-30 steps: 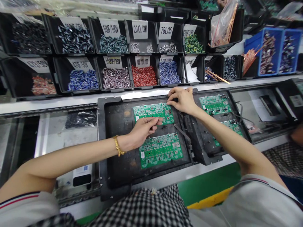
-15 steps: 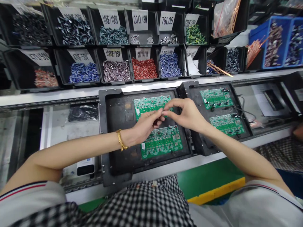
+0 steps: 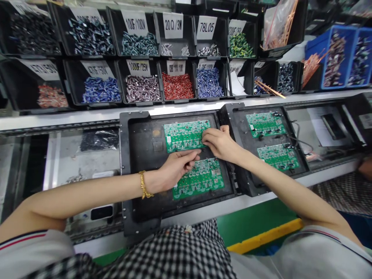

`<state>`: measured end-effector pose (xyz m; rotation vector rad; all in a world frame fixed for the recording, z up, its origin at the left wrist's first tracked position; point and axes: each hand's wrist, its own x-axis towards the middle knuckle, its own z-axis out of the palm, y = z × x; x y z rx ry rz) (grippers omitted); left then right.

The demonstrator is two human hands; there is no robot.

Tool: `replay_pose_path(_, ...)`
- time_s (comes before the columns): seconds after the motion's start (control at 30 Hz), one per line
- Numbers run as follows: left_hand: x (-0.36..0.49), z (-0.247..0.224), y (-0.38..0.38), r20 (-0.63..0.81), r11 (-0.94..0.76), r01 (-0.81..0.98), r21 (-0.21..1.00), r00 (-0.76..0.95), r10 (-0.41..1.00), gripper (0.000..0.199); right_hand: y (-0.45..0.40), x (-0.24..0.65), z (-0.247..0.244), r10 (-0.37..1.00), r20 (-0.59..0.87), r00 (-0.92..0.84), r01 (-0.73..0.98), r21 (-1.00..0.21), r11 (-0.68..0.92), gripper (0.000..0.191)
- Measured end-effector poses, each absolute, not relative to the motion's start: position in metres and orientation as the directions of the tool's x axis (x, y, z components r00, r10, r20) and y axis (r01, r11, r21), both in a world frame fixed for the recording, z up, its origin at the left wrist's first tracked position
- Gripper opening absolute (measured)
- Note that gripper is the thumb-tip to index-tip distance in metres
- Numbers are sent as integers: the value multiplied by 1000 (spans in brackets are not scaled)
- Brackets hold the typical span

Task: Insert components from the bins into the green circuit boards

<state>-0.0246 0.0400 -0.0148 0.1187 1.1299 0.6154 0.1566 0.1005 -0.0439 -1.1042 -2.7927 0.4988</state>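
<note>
Two green circuit boards lie in a black tray (image 3: 142, 201) in front of me. My right hand (image 3: 219, 143) is at the right end of the upper circuit board (image 3: 184, 135), its fingers pinched together and pointing down; whatever they grip is hidden. Over the upper left part of the lower circuit board (image 3: 200, 182) is my left hand (image 3: 177, 168), with a gold bracelet on the wrist. Its fingers are curled and the thumb presses against them. Something small and dark shows near its fingertips, too small to name.
Black bins (image 3: 142, 87) of sorted, labelled components stand in two rows behind the tray. To the right, a second black tray (image 3: 252, 178) carries two more green boards. A bag of black parts (image 3: 99, 140) lies on the left. Blue bins (image 3: 338, 58) stand at far right.
My hands have parted from where their fingertips met. The right hand has come down onto the upper board's right end, and the left has dropped slightly toward me.
</note>
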Motion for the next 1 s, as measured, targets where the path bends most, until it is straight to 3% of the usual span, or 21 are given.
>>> replay_pose_path(0.27, -25, -15, 42, -797, 828, -394, 399, 298, 525, 12, 91, 154, -47, 678, -6, -735, 672, -143, 727, 22)
replay_pose_path(0.47, -27, -16, 40, -802, 828, -379, 414, 278, 528, 12, 87, 152, -48, 758, 1, -653, 746, -174, 643, 21)
replay_pose_path(0.53, -27, -17, 39, -798, 816, -393, 424, 264, 542, 14, 85, 150, -43, 805, 6, -593, 777, -256, 575, 18)
replay_pose_path(0.6, -29, -17, 37, -791, 806, -412, 426, 263, 553, 15, 82, 145, -34, 846, -9, -533, 766, -429, 478, 16)
replay_pose_path(0.67, -31, -17, 34, -781, 799, -435, 415, 279, 558, 15, 77, 138, -24, 849, -54, -526, 687, -615, 387, 14)
replay_pose_path(0.73, -34, -17, 32, -766, 791, -457, 406, 302, 567, 16, 74, 128, -15, 825, -82, -559, 617, -705, 348, 12)
replay_pose_path(0.8, -39, -17, 31, -754, 776, -475, 414, 298, 585, 16, 74, 121, -14, 814, -73, -577, 618, -690, 376, 9)
replay_pose_path(1.0, -51, -14, 26, -784, 793, -433, 429, 258, 565, 19, 91, 120, -39, 746, -13, -666, 663, -468, 584, 11)
